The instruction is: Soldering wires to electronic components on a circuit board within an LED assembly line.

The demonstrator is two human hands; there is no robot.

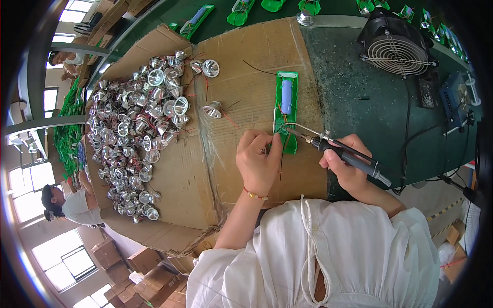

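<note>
A green plastic flashlight housing (294, 97) lies open on the cardboard, with a lavender cylindrical battery (286, 97) and a small green circuit board (281, 126) inside. My right hand (346, 161) is closed around a dark-handled soldering iron (354, 158). A thin curved metal tube (308, 127) runs along the iron, and both tips reach the board. My left hand (260, 156) is closed in a pinch at the board's left edge; what its fingertips hold is hidden. Dark wires stick out near them. Left of the housing lies a loose silver reflector (212, 110) with thin wires.
A large pile of silver reflectors (138, 118) fills the cardboard (197, 169) tray at left. At the back right stand a black fan (395, 49) and a blue soldering unit (454, 100) with cables. More green housings (241, 11) line the far edge. Other people (72, 203) sit at left.
</note>
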